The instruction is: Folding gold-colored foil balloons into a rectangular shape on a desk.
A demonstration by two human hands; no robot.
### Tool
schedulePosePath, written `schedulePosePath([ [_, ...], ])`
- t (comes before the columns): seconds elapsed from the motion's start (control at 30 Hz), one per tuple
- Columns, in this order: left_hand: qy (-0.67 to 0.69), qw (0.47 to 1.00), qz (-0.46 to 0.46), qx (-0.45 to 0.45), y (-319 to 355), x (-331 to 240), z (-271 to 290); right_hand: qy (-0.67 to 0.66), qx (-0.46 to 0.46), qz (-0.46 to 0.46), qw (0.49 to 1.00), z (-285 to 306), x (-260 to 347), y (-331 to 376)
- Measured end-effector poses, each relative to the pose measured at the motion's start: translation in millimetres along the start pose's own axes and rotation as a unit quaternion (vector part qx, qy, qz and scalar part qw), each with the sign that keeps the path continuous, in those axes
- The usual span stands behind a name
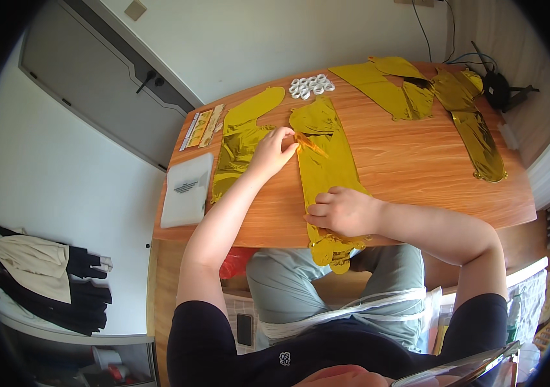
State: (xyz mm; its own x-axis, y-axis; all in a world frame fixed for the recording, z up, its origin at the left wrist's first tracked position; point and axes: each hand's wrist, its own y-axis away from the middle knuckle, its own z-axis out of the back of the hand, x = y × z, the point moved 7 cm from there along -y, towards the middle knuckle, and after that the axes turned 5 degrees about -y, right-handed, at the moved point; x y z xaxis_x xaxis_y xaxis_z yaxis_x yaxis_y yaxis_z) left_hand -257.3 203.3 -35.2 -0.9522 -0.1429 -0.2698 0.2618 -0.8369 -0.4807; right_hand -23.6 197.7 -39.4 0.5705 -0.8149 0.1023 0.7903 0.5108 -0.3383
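A flat gold foil balloon (326, 155) lies lengthwise on the wooden table (417, 174), its lower end hanging over the front edge. My left hand (275, 149) pinches a thin orange strip (310, 143) that lies across the balloon's upper half. My right hand (342, 211) presses the balloon's lower part down near the table edge, fingers curled on the foil. A second gold foil balloon (242, 138) lies just left of my left hand.
More gold foil balloons (404, 87) (475, 129) lie at the table's far right. A cluster of small white rings (311, 85) sits at the back. A white flat packet (188, 190) and a printed card (200, 127) lie at the left edge. A black cabled device (497, 90) stands at the far right corner.
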Motion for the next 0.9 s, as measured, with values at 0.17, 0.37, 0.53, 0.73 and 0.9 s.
schedulePosePath([
  [0.17,-0.044,0.998,-0.005,0.050,-4,-5,0,-0.005,-0.007,-0.001,1.000,0,0,1],
  [0.37,-0.020,0.997,-0.035,0.059,-6,3,-3,-0.016,-0.008,-0.005,1.000,1,2,0],
  [0.53,-0.013,0.996,-0.024,0.084,-11,12,-7,-0.019,-0.003,-0.002,1.000,4,3,0],
  [0.73,0.043,0.993,0.088,0.061,-4,28,-4,-0.018,-0.003,0.001,1.000,3,4,-4],
  [0.9,0.039,0.981,-0.099,0.163,23,-68,-13,-0.002,0.001,-0.007,1.000,1,2,3],
])
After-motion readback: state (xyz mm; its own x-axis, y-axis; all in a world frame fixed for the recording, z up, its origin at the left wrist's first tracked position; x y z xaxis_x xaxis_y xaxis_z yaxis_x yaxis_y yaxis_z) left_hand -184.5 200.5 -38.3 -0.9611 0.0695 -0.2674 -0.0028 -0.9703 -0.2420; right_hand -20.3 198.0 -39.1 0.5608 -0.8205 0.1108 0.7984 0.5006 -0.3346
